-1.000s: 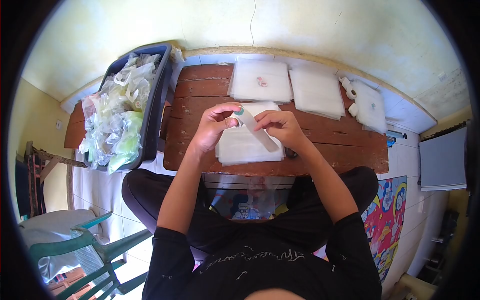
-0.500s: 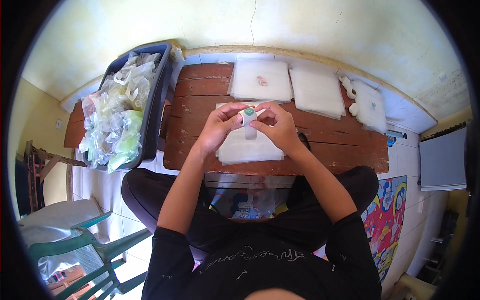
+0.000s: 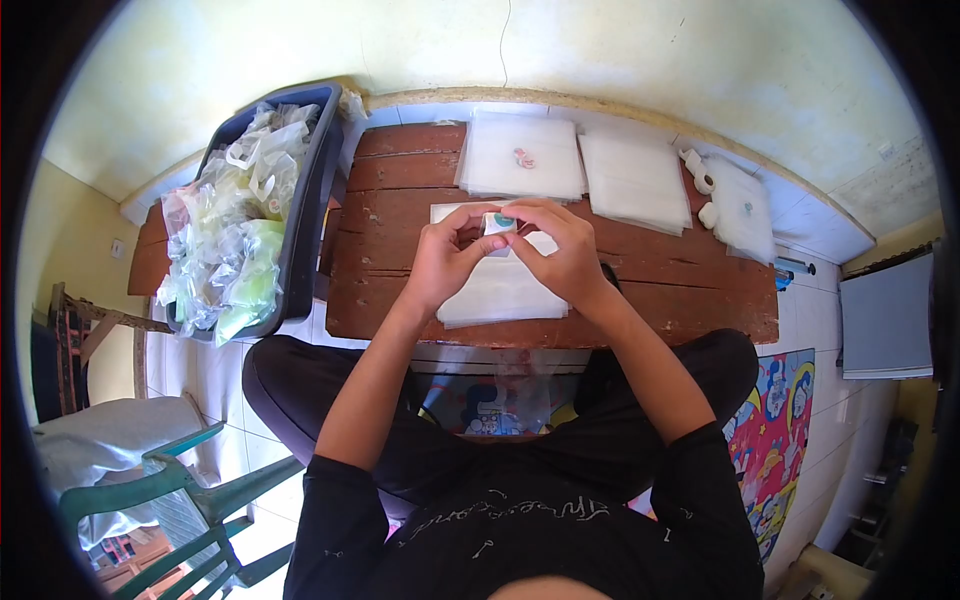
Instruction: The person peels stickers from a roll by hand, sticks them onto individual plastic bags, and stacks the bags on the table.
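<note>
- From where I stand, the sticker roll (image 3: 498, 224) sits just above the frame's middle, between both hands, neither nearer.
- The left hand (image 3: 443, 252) pinches its left side; the right hand (image 3: 562, 242) grasps its right.
- Its axis, I can't make out.
- Translucent sheets (image 3: 502, 296) show just below.

Your view is bright, but black vignetting swallows all 4 corners, and the fisheye lens bends the foot of the wall (image 3: 430, 55) into an arc. At lower left, you see floor tiles (image 3: 275, 515) blown out to white. Plastic bags (image 3: 250, 185) glisten at upper left; at bottom centre, your black shirt (image 3: 590, 555) loses detail. Print on the roll (image 3: 497, 223), mid-frame, is too small to read.
</note>
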### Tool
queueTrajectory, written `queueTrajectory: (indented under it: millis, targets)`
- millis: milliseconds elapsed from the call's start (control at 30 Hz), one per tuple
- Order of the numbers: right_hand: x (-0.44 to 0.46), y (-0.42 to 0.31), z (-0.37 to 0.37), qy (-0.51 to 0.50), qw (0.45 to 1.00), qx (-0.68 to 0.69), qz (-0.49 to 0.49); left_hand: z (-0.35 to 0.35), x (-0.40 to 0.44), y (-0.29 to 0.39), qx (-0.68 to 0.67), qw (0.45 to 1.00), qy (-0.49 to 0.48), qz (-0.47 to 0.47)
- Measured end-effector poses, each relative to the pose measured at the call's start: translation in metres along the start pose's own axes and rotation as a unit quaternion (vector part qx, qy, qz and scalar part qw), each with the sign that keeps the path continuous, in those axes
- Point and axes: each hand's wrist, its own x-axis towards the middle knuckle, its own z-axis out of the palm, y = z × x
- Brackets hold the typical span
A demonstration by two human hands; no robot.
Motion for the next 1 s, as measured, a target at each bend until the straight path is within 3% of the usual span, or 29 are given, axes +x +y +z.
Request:
queueTrajectory:
  millis: [400, 1000]
  targets:
    - [-0.005, 0.008, -0.006, -0.051, 0.998, -0.043, 0.021, -0.002, -0.005, 0.001, 0.193, 0.981, -0.007, -0.013]
    - [-0.007, 0.013, -0.001, -0.059, 0.997, -0.054, 0.018, 0.000, -0.003, -0.002, 0.226, 0.974, 0.015, 0.014]
